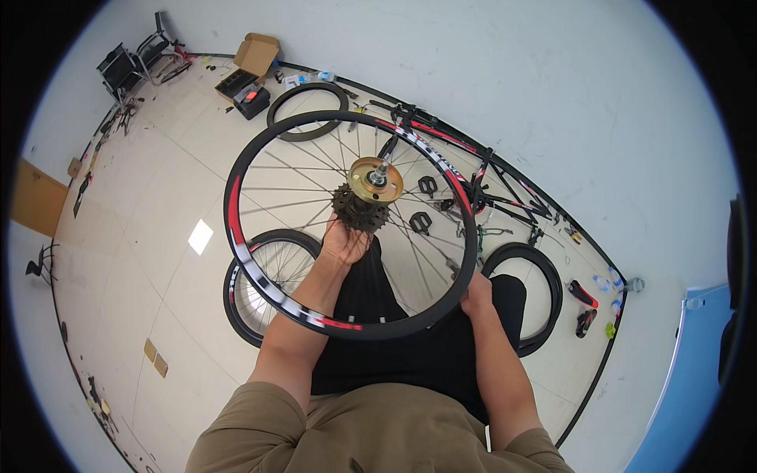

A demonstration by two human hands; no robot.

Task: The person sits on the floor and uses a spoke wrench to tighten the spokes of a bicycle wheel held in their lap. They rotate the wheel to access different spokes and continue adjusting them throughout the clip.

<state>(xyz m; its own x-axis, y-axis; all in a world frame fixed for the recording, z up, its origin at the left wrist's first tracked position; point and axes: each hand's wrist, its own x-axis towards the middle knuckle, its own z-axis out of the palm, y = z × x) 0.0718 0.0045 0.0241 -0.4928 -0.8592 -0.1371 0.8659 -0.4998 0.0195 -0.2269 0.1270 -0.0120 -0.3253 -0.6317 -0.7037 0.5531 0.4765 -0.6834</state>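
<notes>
A black bicycle wheel (236, 213) with red and white rim markings is held up horizontally over my legs. At its hub, a gold disc (364, 178) with a silver axle sits above a dark sprocket cluster (351, 207). My left hand (347, 240) is closed under the hub, holding the wheel from below. My right hand (475, 292) is at the wheel's lower right, its fingers partly hidden behind the rim and curled. A small grey piece shows near those fingertips; I cannot make out what they hold.
A bicycle frame (450, 139), pedals (420, 223), loose tyres (522, 344), another wheel (243, 323), a saddle (582, 293) and several bottles (615, 280) lie on the tiled floor (158, 260). An open cardboard box (256, 51) and chairs (118, 71) stand along the walls.
</notes>
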